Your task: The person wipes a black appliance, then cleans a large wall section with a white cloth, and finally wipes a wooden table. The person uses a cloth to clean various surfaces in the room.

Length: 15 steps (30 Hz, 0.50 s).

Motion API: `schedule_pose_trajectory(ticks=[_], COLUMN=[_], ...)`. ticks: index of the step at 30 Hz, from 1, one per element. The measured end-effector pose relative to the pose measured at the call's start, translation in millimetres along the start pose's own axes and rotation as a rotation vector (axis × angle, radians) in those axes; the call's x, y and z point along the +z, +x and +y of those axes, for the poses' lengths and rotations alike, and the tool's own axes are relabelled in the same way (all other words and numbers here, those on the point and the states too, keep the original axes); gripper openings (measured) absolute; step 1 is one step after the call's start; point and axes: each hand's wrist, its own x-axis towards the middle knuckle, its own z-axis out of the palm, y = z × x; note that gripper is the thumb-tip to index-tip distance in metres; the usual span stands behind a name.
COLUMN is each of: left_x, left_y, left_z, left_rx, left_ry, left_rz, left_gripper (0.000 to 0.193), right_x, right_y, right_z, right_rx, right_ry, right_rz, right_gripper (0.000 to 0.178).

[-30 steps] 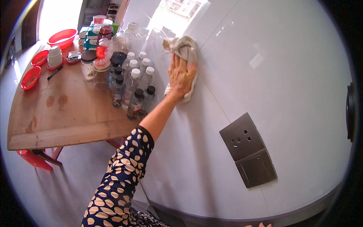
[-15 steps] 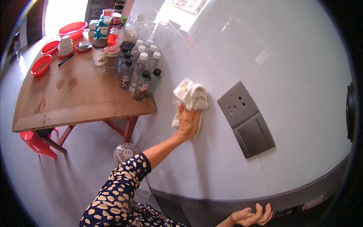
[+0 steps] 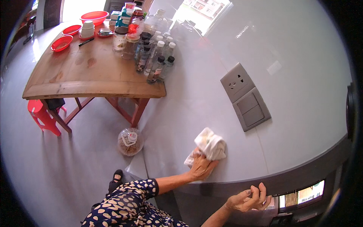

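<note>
My left hand [image 3: 200,167] presses a crumpled white cloth [image 3: 210,145] flat against the glossy white wall [image 3: 302,68], low down and just above a grey band [image 3: 314,166]. My patterned sleeve [image 3: 132,196] runs in from the lower left. Lower right, my right hand [image 3: 250,198] hangs with its fingers loosely curled and apart, holding nothing, in front of the grey band. A grey socket and switch plate [image 3: 245,96] is on the wall above and to the right of the cloth.
A wooden table [image 3: 87,75] stands at upper left against the wall, carrying several bottles [image 3: 157,62], jars and red bowls [image 3: 62,42]. A red stool [image 3: 43,115] sits beneath it. A plastic jar [image 3: 129,142] stands on the floor by the wall.
My left hand has slid the cloth down the wall, from beside the bottles past the socket plate to just above the grey band. My right hand has come into view.
</note>
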Motion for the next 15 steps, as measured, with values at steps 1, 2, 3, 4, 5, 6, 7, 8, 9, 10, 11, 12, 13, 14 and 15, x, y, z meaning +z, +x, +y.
schedule_pose_trajectory(ticks=[1, 2, 3, 4, 5, 6, 7, 8, 9, 10, 11, 12, 13, 14, 15], left_x=[0.7, -11.6, -18.4, -25.6, -32.3, -36.1, -43.8, -53.1, -63.8, -77.8, -86.1, -90.7, -97.4, -102.8, -108.2], left_y=[11.3, 31.0, 50.7, 68.4, 85.5, 102.2, 116.7, 133.1, 157.1, 181.5, 192.7, 204.3, 215.0, 225.7, 238.2], left_z=[-5.3, 4.2, 0.1, -5.5, -12.8, -23.8, -23.7, -25.2, -39.4, -53.6, -59.2, -68.1, -76.6, -84.4, -96.1], left_rx=[-0.012, 0.095, 0.116, 0.136, 0.154, 0.139, 0.090, 0.041, -0.002, -0.048, -0.112, -0.136, -0.164, -0.189, -0.187], left_ry=[0.053, -0.013, 0.018, 0.053, 0.087, 0.209, 0.083, -0.044, -0.069, -0.098, -0.053, -0.022, 0.009, 0.037, 0.010], left_rz=[0.023, 0.187, 0.206, 0.229, 0.253, 0.285, 0.309, 0.330, 0.338, 0.351, 0.324, 0.320, 0.321, 0.318, 0.331], left_gripper=[0.053, 0.045, 0.044, 0.043, 0.041, 0.050, 0.051, 0.052, 0.056, 0.061, 0.067, 0.069, 0.071, 0.073, 0.073], right_x=[1.2, 1.9, 1.7, 0.0, -0.5, -1.4, -4.9, -6.2, -3.3, -7.4, -0.6, 6.7, 11.9, 12.5, 13.3], right_y=[0.7, -1.6, -2.7, -4.1, -4.2, -4.7, -5.2, -2.5, 6.2, 5.9, 11.9, 17.6, 20.9, 20.7, 22.3], right_z=[-1.3, 0.2, 0.9, 1.8, 1.9, 2.2, 4.2, 4.2, -6.7, -2.7, -12.3, -21.9, -24.6, -26.3, -28.0], right_rx=[0.001, 0.006, 0.005, 0.003, 0.000, -0.016, -0.033, -0.049, -0.048, -0.075, 0.004, 0.083, 0.076, 0.079, 0.076], right_ry=[-0.001, -0.017, -0.019, -0.016, -0.010, -0.014, -0.029, -0.046, -0.050, -0.083, -0.079, -0.078, -0.081, -0.111, -0.130], right_rz=[0.008, 0.006, -0.006, -0.017, -0.029, -0.036, -0.045, -0.053, 0.015, -0.017, 0.037, 0.091, 0.137, 0.132, 0.130], right_gripper=[0.015, 0.016, 0.016, 0.016, 0.017, 0.018, 0.018, 0.019, 0.020, 0.022, 0.028, 0.036, 0.033, 0.035, 0.035])
